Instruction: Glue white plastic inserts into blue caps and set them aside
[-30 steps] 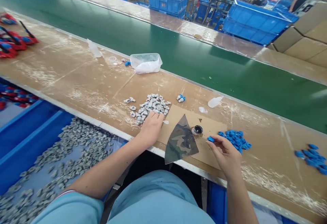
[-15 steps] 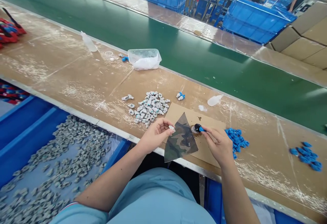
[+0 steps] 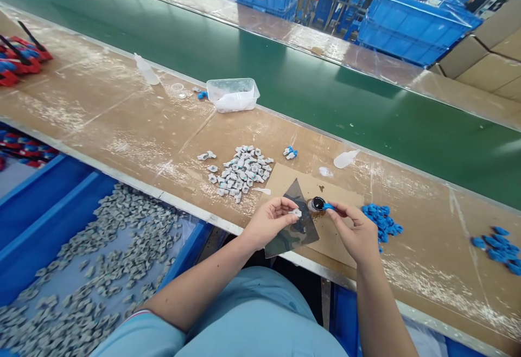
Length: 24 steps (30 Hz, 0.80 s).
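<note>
My left hand [image 3: 268, 222] pinches a small white plastic part [image 3: 295, 213] above a triangular piece of camouflage cloth [image 3: 293, 232]. My right hand [image 3: 355, 233] holds a small blue plastic part [image 3: 328, 206], its tip at a small round pot with dark contents [image 3: 317, 204]. The cloth and pot lie on a brown cardboard sheet [image 3: 325, 194]. To the left of my hands lies a heap of small grey-white parts [image 3: 241, 172]. To the right is a heap of blue parts [image 3: 381, 221].
A long brown-topped workbench [image 3: 122, 123] runs past me, with a green conveyor belt [image 3: 285, 75] behind it. A blue bin of grey parts [image 3: 93, 237] sits to my left. Nearby are a clear plastic tub [image 3: 232, 95], squeeze bottles [image 3: 345, 159] and stacked blue crates [image 3: 411, 29].
My left hand has moved from the grey-white heap to hold a white part over the cloth. My right hand has brought a blue part from the blue heap to the pot.
</note>
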### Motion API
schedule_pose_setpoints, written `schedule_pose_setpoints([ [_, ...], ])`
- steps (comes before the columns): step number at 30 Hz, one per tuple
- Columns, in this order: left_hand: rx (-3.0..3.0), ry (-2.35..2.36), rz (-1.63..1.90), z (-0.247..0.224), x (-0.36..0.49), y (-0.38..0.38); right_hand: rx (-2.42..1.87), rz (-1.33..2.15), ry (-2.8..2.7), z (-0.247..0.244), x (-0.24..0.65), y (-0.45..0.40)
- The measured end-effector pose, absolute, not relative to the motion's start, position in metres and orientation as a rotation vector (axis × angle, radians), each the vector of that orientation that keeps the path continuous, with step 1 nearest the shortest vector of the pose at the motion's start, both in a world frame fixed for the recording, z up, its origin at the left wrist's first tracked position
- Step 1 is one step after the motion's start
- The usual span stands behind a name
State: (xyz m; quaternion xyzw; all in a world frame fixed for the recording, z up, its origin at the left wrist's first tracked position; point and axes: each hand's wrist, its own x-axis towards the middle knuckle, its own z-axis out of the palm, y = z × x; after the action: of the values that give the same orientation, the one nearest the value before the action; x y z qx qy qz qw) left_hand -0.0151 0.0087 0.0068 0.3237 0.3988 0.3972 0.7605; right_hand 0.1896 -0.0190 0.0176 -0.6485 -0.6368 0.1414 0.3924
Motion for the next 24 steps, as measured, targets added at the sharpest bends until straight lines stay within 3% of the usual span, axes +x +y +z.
schedule_pose_setpoints([
  [9, 0.690, 0.786, 0.839, 0.005, 0.005, 0.001, -1.567, 0.672, -1.474, 0.023, 0.175, -0.032],
  [24, 1.287, 0.809, 0.836, 0.006, -0.004, -0.001, -1.350, 0.693, -1.733, 0.030, 0.176, -0.037],
])
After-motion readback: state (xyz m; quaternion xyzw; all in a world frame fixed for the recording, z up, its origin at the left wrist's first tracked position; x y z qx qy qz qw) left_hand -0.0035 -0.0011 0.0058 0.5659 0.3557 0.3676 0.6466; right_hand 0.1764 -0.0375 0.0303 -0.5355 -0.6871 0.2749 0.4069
